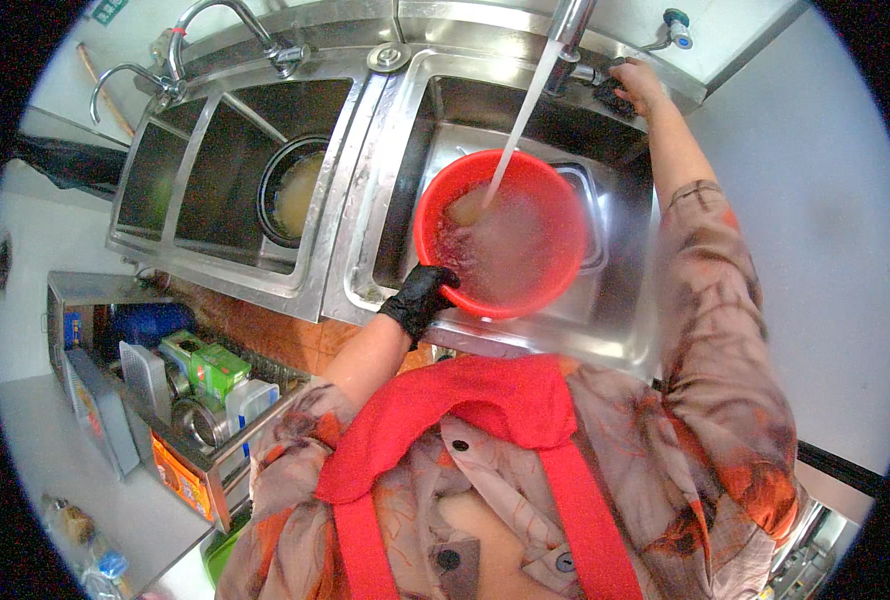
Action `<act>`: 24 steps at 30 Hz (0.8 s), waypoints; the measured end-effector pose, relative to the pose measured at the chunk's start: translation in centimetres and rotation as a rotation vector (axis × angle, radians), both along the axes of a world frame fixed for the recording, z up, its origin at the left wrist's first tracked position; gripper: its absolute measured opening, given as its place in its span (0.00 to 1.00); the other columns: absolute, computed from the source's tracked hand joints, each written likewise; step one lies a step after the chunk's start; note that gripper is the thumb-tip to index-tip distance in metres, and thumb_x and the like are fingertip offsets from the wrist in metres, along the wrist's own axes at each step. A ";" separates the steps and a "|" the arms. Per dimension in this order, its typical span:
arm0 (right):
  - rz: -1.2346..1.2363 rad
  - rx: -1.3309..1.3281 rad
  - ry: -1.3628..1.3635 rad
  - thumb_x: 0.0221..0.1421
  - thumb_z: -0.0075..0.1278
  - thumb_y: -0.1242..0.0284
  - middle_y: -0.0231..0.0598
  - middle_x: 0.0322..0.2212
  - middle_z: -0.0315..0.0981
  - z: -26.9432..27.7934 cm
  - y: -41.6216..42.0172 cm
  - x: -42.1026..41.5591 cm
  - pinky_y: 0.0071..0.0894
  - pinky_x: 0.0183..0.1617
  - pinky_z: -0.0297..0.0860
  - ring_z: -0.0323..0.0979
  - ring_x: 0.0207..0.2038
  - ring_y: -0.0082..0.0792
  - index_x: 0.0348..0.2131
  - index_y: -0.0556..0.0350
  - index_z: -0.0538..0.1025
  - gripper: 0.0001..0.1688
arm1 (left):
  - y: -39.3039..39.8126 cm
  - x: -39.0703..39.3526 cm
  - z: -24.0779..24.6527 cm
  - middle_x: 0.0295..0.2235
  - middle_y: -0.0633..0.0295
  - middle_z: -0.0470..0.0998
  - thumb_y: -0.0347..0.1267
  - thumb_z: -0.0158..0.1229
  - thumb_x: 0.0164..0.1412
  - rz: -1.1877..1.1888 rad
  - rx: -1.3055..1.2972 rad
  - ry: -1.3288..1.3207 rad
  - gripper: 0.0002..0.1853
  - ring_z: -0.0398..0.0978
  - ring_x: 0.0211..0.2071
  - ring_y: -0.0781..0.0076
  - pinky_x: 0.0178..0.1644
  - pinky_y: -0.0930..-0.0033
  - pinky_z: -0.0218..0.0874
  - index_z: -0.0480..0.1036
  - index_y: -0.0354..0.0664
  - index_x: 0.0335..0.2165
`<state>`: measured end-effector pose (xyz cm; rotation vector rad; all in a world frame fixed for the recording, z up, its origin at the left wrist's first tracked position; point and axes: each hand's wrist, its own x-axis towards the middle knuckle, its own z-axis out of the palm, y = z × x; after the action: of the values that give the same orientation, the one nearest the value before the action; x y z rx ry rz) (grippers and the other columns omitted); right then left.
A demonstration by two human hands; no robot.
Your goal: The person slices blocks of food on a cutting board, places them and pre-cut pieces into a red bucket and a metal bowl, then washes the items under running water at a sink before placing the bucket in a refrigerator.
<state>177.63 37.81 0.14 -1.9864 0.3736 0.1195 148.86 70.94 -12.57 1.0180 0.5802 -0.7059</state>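
Note:
A red plastic basin (576, 247), part-filled with cloudy water, sits in the right-hand sink (396, 217). Water falls into it from a metal tap (571, 22), and a pale shape under the surface is too blurred to name. My left hand (419, 300), in a black glove, grips the basin's near-left rim, thumb over the edge. Bare, my right hand (640, 86) reaches to the back right corner, beside the tap's side lever (586, 73). Its fingers close round a dark, crumpled-looking item (614, 97); whether this covers the lever's end is unclear.
Left of the basin, another sink compartment (220, 187) holds a dark round pot (263, 199) with cloudy liquid. Curved taps (224, 6) rise behind it. A metal rack (220, 480) with boxes and containers stands lower left. A wall valve (677, 30) is at the back right.

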 end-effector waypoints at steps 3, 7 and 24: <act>-0.012 -0.003 -0.011 0.44 0.45 0.73 0.36 0.39 0.61 0.2 0.2 -0.6 0.32 0.36 0.62 0.60 0.40 0.30 0.47 0.55 0.59 0.27 | 0.0 0.1 0.3 0.27 0.60 0.70 0.24 0.50 0.39 -0.037 0.020 -0.003 0.14 0.67 0.28 0.68 0.34 0.72 0.62 0.65 0.37 0.31; 0.001 0.006 -0.009 0.44 0.45 0.73 0.37 0.41 0.60 0.2 0.1 -0.8 0.31 0.36 0.62 0.60 0.40 0.31 0.49 0.55 0.57 0.31 | -0.3 0.0 -0.2 0.23 0.61 0.68 0.25 0.50 0.38 0.019 0.017 -0.020 0.10 0.67 0.24 0.69 0.29 0.75 0.62 0.65 0.38 0.27; 0.013 -0.060 -0.035 0.40 0.44 0.77 0.37 0.35 0.61 0.0 1.1 -1.0 0.26 0.28 0.63 0.59 0.33 0.29 0.43 0.56 0.60 0.26 | -0.1 0.1 -0.7 0.26 0.58 0.69 0.25 0.50 0.38 0.031 -0.019 -0.063 0.15 0.68 0.27 0.65 0.31 0.71 0.63 0.64 0.37 0.32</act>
<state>176.61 38.89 0.10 -2.0475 0.3458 0.0828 148.94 70.86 -13.22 1.0079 0.5325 -0.6493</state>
